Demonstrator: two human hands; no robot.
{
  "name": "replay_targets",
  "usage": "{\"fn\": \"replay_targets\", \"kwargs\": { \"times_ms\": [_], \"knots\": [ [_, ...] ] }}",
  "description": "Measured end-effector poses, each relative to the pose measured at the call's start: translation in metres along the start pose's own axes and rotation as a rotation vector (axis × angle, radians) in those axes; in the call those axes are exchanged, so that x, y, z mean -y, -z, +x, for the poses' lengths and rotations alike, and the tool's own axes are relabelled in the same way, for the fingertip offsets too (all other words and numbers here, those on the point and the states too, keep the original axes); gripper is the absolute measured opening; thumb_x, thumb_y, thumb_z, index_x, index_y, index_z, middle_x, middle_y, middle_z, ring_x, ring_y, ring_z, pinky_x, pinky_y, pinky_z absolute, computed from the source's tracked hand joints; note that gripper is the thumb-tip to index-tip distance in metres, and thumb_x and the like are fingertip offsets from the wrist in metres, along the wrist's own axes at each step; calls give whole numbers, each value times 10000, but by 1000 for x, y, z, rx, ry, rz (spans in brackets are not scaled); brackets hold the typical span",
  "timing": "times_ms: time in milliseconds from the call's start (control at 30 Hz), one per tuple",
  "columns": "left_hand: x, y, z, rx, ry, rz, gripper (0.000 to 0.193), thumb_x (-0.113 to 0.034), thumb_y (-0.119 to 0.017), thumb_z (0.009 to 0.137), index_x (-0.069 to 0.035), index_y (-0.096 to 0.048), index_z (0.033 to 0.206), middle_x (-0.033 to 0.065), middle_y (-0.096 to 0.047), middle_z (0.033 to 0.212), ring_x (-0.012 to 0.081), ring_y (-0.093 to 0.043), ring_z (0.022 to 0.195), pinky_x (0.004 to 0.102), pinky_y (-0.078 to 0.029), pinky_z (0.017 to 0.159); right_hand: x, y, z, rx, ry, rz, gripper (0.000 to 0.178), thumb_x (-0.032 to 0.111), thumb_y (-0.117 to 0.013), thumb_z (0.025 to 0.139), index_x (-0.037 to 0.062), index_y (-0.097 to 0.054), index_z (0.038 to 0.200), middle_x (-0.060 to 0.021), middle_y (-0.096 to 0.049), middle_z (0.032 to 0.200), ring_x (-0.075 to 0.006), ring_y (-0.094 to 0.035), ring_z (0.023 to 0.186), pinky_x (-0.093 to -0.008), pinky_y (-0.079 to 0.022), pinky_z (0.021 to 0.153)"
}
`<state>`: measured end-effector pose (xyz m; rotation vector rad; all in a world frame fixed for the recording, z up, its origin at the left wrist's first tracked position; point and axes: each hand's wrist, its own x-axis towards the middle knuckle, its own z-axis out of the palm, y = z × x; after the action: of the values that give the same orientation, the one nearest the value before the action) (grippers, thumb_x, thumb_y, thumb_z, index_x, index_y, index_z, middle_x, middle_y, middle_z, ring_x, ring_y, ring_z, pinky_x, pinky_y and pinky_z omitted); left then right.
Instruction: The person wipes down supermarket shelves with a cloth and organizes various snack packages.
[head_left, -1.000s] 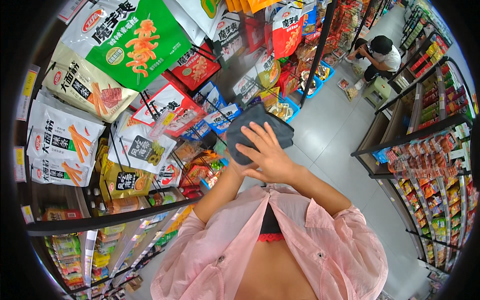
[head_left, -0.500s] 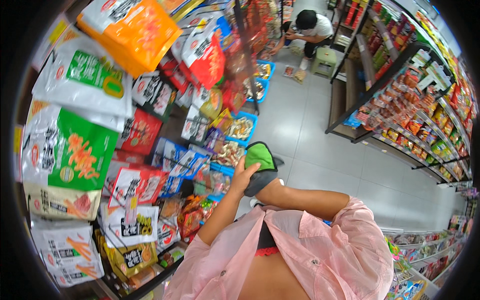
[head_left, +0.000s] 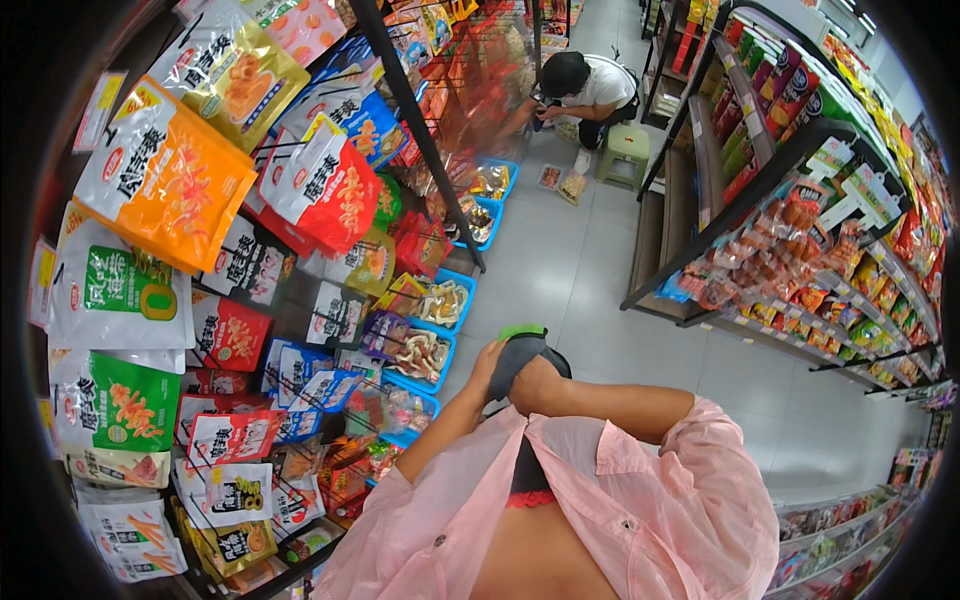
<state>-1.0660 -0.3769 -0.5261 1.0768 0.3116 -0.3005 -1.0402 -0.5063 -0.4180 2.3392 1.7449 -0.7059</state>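
In front of my waist, both hands are at a folded grey cloth (head_left: 517, 352) with a green patch showing along its far edge. My left hand (head_left: 487, 368) grips its left side, fingers closed round it and partly hidden behind it. The back of my right hand (head_left: 538, 385) shows at its near right part, bent at the wrist, with the fingers tucked into the grey fabric out of sight. Whether the cloth is a flat cloth or a mitt, I cannot tell.
Snack packets (head_left: 165, 175) hang on a rack close on my left, above blue trays (head_left: 442, 322) of packaged food. Ahead, a person (head_left: 590, 85) crouches by a green stool (head_left: 623, 155), with packets on the tiled floor. A dark shelf unit (head_left: 690, 275) stands right.
The cloth has turned, so its green face is mostly hidden and more grey shows. Both hands have come closer to my body. The view has shifted, bringing more of the left rack in.
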Motion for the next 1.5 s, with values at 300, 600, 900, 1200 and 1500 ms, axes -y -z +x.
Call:
{"fn": "replay_targets", "kwargs": {
  "times_ms": [300, 600, 900, 1200, 1500],
  "knots": [
    [-39, -50, 64, 456, -198, 561, 311, -62, -413, 894, -29, -529, 1180, 129, -598, 1134, 238, -597, 1010, 368, -488, 878, -98, 13, -58, -516, -11, 341, 254, 288, -629, 768, 60, -685, 864, -123, -668, 913, -292, -625, 843, -408, -470, 741],
    [-31, -81, 141, 598, 489, -677, 389, -357, -339, 956, -146, -476, 1253, 99, -535, 1235, 254, -538, 1123, 406, -450, 949, -165, -20, -57, -808, -386, 556, 632, 282, -662, 783, 98, -407, 1332, -217, -443, 1293, -400, -459, 1115, -410, -397, 939],
    [-105, -74, 229, 548, 683, -530, 558, -479, -380, 937, -38, -442, 1273, 175, -484, 1292, 367, -499, 1152, 490, -410, 963, -293, -117, 15, -1198, -752, 1382, 201, 188, -478, 932, 19, -566, 995, -100, -615, 791, -212, -577, 738, -318, -452, 697],
    [-179, -48, 310, 583, 466, -622, 326, -282, -448, 945, -115, -495, 1221, 177, -459, 1323, 237, -591, 973, 314, -480, 726, -389, -33, 29, -1145, -480, 2402, 313, 311, -444, 950, 46, -556, 1074, -83, -618, 980, -172, -619, 836, -320, -517, 763],
    [-180, -19, 352, 612, 403, -420, 338, -203, -466, 943, -103, -453, 1265, 124, -574, 1084, 209, -628, 755, 234, -427, 479, -413, 21, 80, -359, -339, 2170, 291, 225, -480, 918, 16, -551, 1107, -67, -630, 943, -136, -625, 747, -273, -524, 694]
  ]
}}
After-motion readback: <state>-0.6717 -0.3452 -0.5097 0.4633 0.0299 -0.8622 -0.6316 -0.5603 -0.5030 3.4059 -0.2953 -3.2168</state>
